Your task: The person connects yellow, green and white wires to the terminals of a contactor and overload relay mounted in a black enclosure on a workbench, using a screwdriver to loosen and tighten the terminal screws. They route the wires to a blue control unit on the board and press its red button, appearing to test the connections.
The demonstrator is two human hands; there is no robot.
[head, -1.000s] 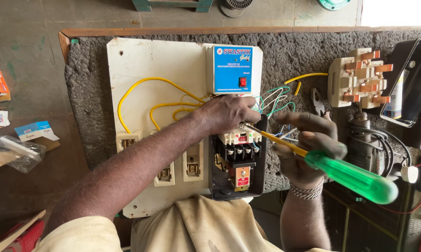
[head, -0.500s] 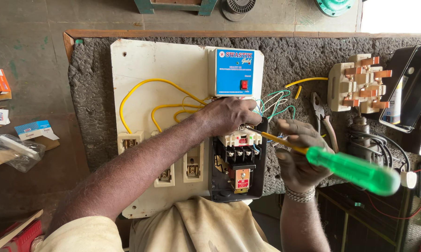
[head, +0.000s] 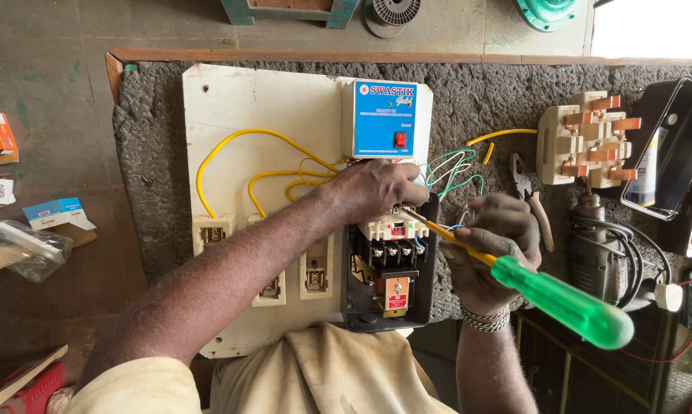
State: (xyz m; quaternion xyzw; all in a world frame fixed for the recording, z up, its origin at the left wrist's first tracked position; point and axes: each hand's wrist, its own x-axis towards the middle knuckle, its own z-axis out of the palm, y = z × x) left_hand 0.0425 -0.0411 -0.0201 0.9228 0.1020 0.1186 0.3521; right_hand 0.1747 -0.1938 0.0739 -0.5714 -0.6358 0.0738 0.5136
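screwdriver (head: 514, 280) tip at the contactor (head: 392, 264) terminals.
right hand (head: 491, 245) grips it; left hand (head: 373, 192) pinches wires (head: 445, 172) steady there.

At frame centre the left hand (head: 376, 188) rests on the top of a black contactor unit (head: 392, 264) mounted on a white board (head: 238, 107). Just right of it, the right hand (head: 491, 253) grips a green-handled screwdriver (head: 560, 300), its yellow shaft angled up-left to the terminals. A blue box (head: 384, 119) sits above; yellow wires (head: 231, 142) loop at its left
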